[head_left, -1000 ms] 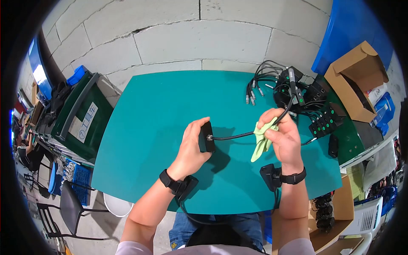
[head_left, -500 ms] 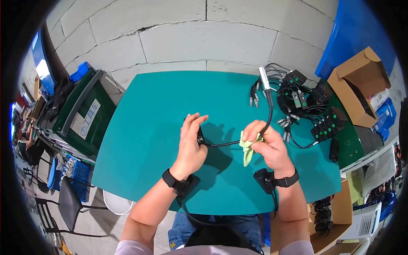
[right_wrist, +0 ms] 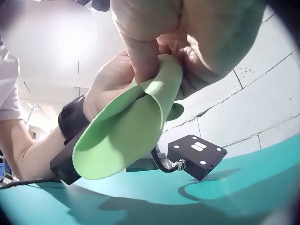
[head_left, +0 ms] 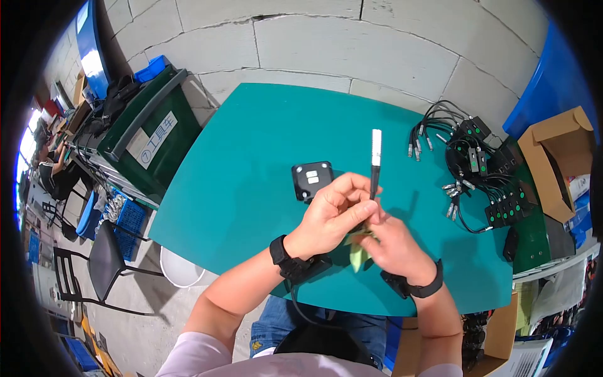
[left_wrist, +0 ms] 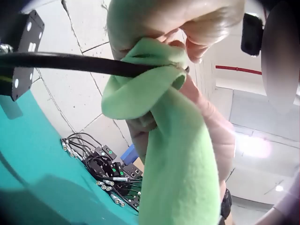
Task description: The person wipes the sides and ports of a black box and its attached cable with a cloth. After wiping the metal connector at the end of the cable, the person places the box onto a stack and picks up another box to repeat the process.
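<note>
Both hands meet over the front half of the table. The left hand (head_left: 333, 220) pinches a black cable (head_left: 375, 182) just below its silver connector (head_left: 376, 146), which points away from the person. Beside it, the right hand (head_left: 399, 248) holds a light green cloth (head_left: 358, 254); in the left wrist view the cloth (left_wrist: 180, 136) wraps round the cable (left_wrist: 70, 62). A black square box (head_left: 312, 180) with pale labels is beyond the left hand, apart from it; the right wrist view shows the cable joined to this box (right_wrist: 197, 153) by a metal fitting.
Black cables, silver plugs and small black modules (head_left: 477, 160) lie at the table's right side, near an open cardboard box (head_left: 553, 157). A green bin (head_left: 151, 135) stands left of the green table (head_left: 220, 188). A block wall (head_left: 314, 44) rises behind, and a chair (head_left: 110, 257) stands at lower left.
The left hand has left the black box and now pinches the cable near the connector. The right hand has moved in beside it with the cloth. The head view has shifted.
</note>
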{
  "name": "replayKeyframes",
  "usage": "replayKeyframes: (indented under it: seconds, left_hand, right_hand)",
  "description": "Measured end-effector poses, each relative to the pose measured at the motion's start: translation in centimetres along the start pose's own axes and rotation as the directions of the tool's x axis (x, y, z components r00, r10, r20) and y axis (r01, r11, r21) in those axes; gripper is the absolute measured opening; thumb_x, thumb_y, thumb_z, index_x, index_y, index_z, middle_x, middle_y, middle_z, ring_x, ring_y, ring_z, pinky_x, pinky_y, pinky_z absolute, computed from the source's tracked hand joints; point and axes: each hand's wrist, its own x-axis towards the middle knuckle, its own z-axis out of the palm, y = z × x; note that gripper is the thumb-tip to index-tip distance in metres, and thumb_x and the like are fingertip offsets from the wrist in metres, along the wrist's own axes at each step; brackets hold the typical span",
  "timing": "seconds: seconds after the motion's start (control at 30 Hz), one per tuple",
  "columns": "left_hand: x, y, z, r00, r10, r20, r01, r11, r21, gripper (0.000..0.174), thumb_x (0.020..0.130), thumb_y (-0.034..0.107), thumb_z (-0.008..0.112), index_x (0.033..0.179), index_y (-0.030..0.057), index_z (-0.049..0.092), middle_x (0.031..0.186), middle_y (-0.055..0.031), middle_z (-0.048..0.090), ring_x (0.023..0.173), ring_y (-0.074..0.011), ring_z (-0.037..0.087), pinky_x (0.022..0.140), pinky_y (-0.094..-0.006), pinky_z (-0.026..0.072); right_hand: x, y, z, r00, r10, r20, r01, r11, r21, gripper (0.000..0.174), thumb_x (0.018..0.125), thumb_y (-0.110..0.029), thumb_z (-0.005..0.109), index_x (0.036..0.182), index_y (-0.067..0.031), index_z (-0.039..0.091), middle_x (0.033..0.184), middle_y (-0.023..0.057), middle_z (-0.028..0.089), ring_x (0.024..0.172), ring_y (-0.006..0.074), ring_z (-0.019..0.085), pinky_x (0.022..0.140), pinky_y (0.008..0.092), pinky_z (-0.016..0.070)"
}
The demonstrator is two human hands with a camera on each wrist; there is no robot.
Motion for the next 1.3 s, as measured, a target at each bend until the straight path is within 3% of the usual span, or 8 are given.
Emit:
replayKeyframes:
  seconds: [0.13, 0.3, 0.5, 0.77, 1.03, 1.1, 1.17, 1.3]
  left_hand:
    - [0.2, 0.4, -0.3, 0.999, 0.047, -0.010, -0.047, 0.999, 0.023, 0.016, 0.092, 0.009, 0.048, 0.107, 0.0041, 0.045, 0.076, -0.0059, 0.056, 0.072, -0.0128, 0.055, 0.068, -0.0264, 0.0461]
    - [0.0, 0.4, 0.5, 0.993, -0.096, 0.067, 0.088, 0.990, 0.107, 0.015, 0.095, 0.017, 0.046, 0.104, 0.0052, 0.047, 0.070, -0.0007, 0.047, 0.060, -0.0070, 0.044, 0.055, -0.0212, 0.0380]
    - [-0.6, -0.2, 0.9, 0.981, -0.159, 0.110, 0.139, 0.976, 0.165, 0.016, 0.095, 0.019, 0.047, 0.096, 0.0036, 0.049, 0.070, 0.0027, 0.046, 0.063, -0.0039, 0.039, 0.055, -0.0206, 0.0356]
    - [-0.4, 0.9, 0.8, 0.985, -0.043, 0.164, -0.042, 0.877, 0.478, 0.012, 0.091, 0.013, 0.054, 0.093, 0.0010, 0.054, 0.076, -0.0046, 0.057, 0.065, -0.0086, 0.052, 0.056, -0.0238, 0.0410]
    - [-0.6, 0.8, 1.0, 0.984, -0.141, 0.107, 0.083, 0.903, 0.421, 0.017, 0.090, 0.015, 0.056, 0.083, 0.0013, 0.049, 0.068, -0.0018, 0.055, 0.063, -0.0077, 0.055, 0.056, -0.0228, 0.0434]
    - [-0.6, 0.8, 0.9, 0.980, -0.153, 0.130, 0.083, 0.898, 0.432, 0.016, 0.091, 0.016, 0.055, 0.086, 0.0010, 0.050, 0.068, -0.0014, 0.055, 0.064, -0.0074, 0.055, 0.057, -0.0221, 0.0438]
    - [-0.7, 0.8, 1.0, 0.974, -0.166, 0.152, 0.083, 0.894, 0.441, 0.017, 0.091, 0.017, 0.054, 0.088, 0.0007, 0.051, 0.068, -0.0010, 0.054, 0.065, -0.0072, 0.056, 0.058, -0.0215, 0.0442]
    - [-0.8, 0.3, 1.2, 0.967, -0.203, 0.153, 0.138, 0.925, 0.355, 0.019, 0.091, 0.018, 0.054, 0.097, 0.0005, 0.054, 0.059, 0.0000, 0.050, 0.053, -0.0063, 0.047, 0.048, -0.0238, 0.0369]
  right_hand:
    - [-0.2, 1.6, -2.2, 0.928, 0.323, -0.187, -0.218, 0.875, 0.431, 0.026, 0.084, -0.001, 0.053, 0.110, 0.0014, 0.051, 0.095, 0.0129, 0.060, 0.081, 0.0210, 0.061, 0.071, 0.0292, 0.0493]
    - [0.1, 0.3, -3.0, 0.834, 0.403, -0.377, 0.054, 0.621, 0.782, 0.034, 0.089, -0.006, 0.051, 0.121, 0.0055, 0.044, 0.105, 0.0134, 0.058, 0.093, 0.0154, 0.058, 0.078, 0.0265, 0.0482]
    - [0.0, -1.5, -1.1, 0.854, 0.333, -0.400, 0.143, 0.589, 0.795, 0.042, 0.086, -0.006, 0.057, 0.123, 0.0051, 0.041, 0.113, 0.0154, 0.056, 0.104, 0.0179, 0.055, 0.090, 0.0296, 0.0447]
    - [-0.5, -2.3, -1.4, 0.810, 0.350, -0.470, 0.043, 0.764, 0.644, 0.025, 0.081, -0.006, 0.066, 0.102, 0.0020, 0.054, 0.092, 0.0092, 0.064, 0.084, 0.0102, 0.059, 0.073, 0.0240, 0.0487]
    - [-0.3, -1.2, -1.3, 0.804, 0.425, -0.417, 0.215, 0.445, 0.869, 0.030, 0.082, -0.008, 0.065, 0.108, 0.0014, 0.052, 0.099, 0.0147, 0.062, 0.091, 0.0178, 0.061, 0.078, 0.0283, 0.0507]
    - [-0.2, -1.5, -1.8, 0.791, 0.413, -0.450, 0.227, 0.486, 0.844, 0.035, 0.081, -0.007, 0.066, 0.111, 0.0012, 0.051, 0.100, 0.0144, 0.061, 0.093, 0.0168, 0.060, 0.078, 0.0272, 0.0498]
    - [-0.3, -1.9, -2.1, 0.791, 0.315, -0.524, 0.118, 0.763, 0.636, 0.041, 0.078, -0.007, 0.069, 0.114, 0.0003, 0.051, 0.100, 0.0122, 0.062, 0.093, 0.0142, 0.059, 0.078, 0.0251, 0.0484]
    - [-0.8, -2.0, -2.2, 0.834, 0.227, -0.503, 0.055, 0.872, 0.486, 0.038, 0.076, -0.006, 0.071, 0.109, 0.0001, 0.055, 0.089, 0.0080, 0.065, 0.080, 0.0107, 0.060, 0.068, 0.0219, 0.0484]
